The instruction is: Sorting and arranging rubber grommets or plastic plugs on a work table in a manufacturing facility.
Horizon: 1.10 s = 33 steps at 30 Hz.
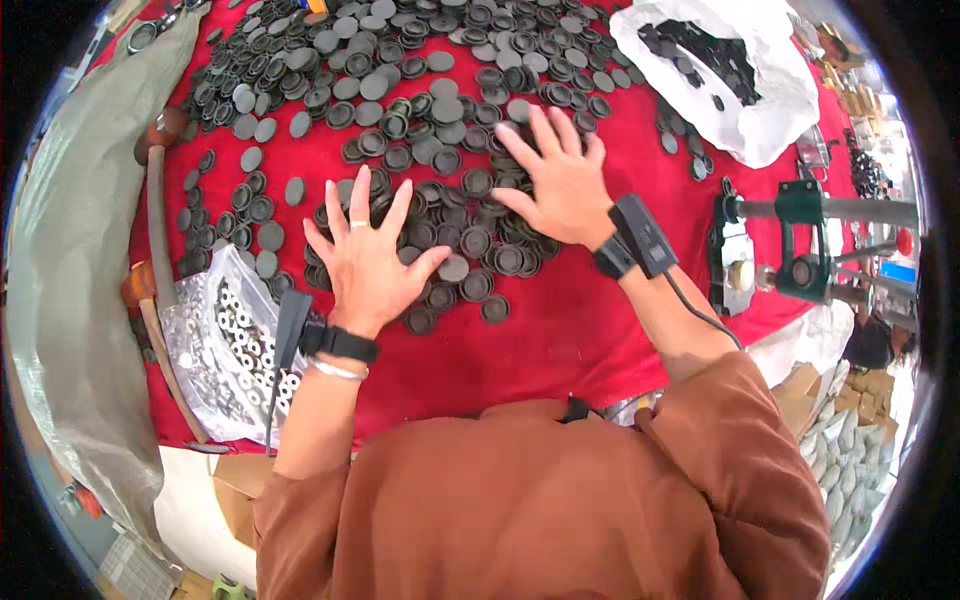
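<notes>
Both hands, left hand (368,258) and right hand (562,180), are spread flat, nothing grasped, on the black caps (470,240) heaped on the red cloth (560,330); caps at the near edge could be swept off.

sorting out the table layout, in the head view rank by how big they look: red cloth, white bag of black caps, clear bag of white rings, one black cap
1. red cloth
2. white bag of black caps
3. clear bag of white rings, close to the white bag; fisheye bending makes that pair unsure
4. one black cap
</notes>
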Tool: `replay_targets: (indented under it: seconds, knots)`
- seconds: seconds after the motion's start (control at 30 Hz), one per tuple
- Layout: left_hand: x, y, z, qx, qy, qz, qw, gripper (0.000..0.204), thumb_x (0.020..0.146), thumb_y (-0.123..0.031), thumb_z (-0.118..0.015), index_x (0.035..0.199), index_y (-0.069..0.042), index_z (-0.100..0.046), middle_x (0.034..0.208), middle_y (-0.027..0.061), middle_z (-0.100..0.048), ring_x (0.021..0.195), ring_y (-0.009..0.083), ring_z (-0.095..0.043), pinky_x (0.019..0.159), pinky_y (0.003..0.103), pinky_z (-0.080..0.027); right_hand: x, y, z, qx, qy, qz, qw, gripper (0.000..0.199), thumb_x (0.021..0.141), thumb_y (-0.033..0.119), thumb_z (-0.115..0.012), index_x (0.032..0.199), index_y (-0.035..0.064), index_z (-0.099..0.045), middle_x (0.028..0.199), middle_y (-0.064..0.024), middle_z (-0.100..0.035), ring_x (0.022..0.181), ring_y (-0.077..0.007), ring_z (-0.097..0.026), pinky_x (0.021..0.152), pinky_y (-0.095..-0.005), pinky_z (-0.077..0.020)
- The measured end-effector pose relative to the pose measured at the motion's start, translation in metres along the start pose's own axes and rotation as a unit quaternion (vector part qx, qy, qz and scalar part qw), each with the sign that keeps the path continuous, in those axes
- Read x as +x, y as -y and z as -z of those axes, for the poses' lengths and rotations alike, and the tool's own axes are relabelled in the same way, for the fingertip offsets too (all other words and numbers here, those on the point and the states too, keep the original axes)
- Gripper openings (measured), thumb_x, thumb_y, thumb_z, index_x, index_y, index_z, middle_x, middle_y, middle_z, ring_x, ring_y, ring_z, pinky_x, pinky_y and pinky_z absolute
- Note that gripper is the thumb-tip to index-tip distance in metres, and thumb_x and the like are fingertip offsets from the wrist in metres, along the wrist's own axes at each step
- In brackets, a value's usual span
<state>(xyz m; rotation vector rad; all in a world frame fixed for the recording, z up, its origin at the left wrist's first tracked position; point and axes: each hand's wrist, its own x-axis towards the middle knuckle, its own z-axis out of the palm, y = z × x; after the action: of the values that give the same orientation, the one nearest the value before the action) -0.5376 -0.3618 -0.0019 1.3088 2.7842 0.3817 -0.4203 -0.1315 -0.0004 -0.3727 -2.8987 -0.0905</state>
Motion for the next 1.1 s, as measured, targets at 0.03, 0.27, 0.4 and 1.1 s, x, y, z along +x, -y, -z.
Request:
replay_targets:
  seconds: [0.03, 0.27, 0.4, 1.1]
  knots:
    - [-0.008, -0.006, 0.006, -0.001, 0.011, -0.010, 1.000, 0.077, 0.076, -0.054, -0.071, 0.143, -0.027, -0.046, 0.154, 0.0160, -0.027, 0.143, 0.0442, -0.018, 0.104, 0.073, -0.016, -0.016, -0.008, 0.007, -0.039, 0.022, -0.017, 0.999, 0.069, 0.082, 0.058, -0.060, 0.141, 0.0254, -0.046, 0.145, -0.0207, -0.040, 0.135, -0.0402, -0.036, 0.096, -0.0647, -0.0340]
    - [-0.080, 0.010, 0.007, -0.016, 0.040, -0.035, 0.998, 0.073, 0.084, -0.036, -0.068, 0.146, -0.010, -0.039, 0.154, 0.0241, -0.023, 0.143, 0.0438, -0.018, 0.112, 0.063, -0.014, -0.067, 0.042, 0.031, 0.105, 0.036, -0.034, 0.993, 0.070, 0.085, 0.049, -0.062, 0.141, 0.0128, -0.044, 0.151, -0.0213, -0.032, 0.141, -0.0384, -0.028, 0.103, -0.0623, -0.0287]
    - [-0.106, 0.004, 0.012, -0.071, 0.087, -0.091, 0.990, 0.073, 0.082, -0.032, -0.069, 0.144, -0.006, -0.040, 0.154, 0.0238, -0.023, 0.143, 0.0424, -0.019, 0.115, 0.058, -0.015, -0.090, 0.102, 0.026, 0.153, 0.078, 0.142, 0.975, 0.063, 0.084, 0.050, -0.063, 0.134, 0.0141, -0.053, 0.147, -0.0131, -0.041, 0.139, -0.0310, -0.033, 0.102, -0.0635, -0.0278]
    - [-0.147, 0.076, 0.012, -0.085, -0.131, 0.030, 0.987, 0.046, 0.084, -0.012, -0.069, 0.126, 0.002, -0.055, 0.134, 0.0199, -0.051, 0.128, 0.0379, -0.046, 0.106, 0.045, -0.039, -0.031, 0.148, 0.013, 0.140, -0.001, 0.145, 0.979, 0.018, 0.076, 0.009, -0.065, 0.093, 0.0079, -0.058, 0.089, -0.0070, -0.057, 0.086, -0.0262, -0.056, 0.071, -0.0376, -0.0496]
